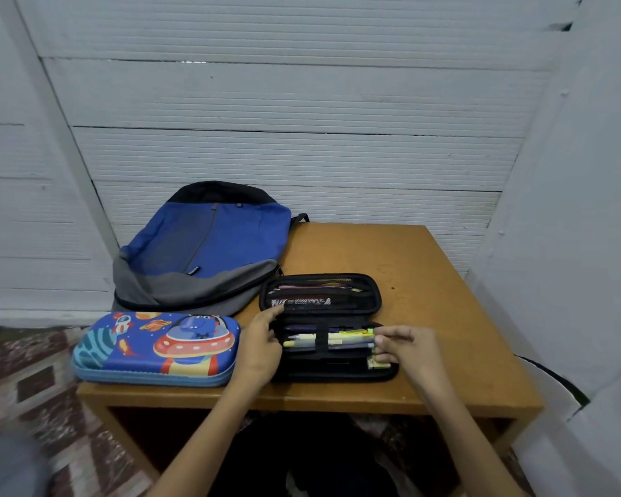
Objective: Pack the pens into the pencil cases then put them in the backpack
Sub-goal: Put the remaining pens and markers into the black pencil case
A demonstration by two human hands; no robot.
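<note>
Backpack [208,245] behind open case [319,297]; pens [337,341] apparently inside.

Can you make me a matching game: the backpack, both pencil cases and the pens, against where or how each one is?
Things:
1 backpack
2 space case
3 black case
4 pens

States:
A open, mesh pocket showing
B under an elastic strap
C closed, front left
D lying flat, back left

Pairs: 1-D; 2-C; 3-A; 4-B
</note>
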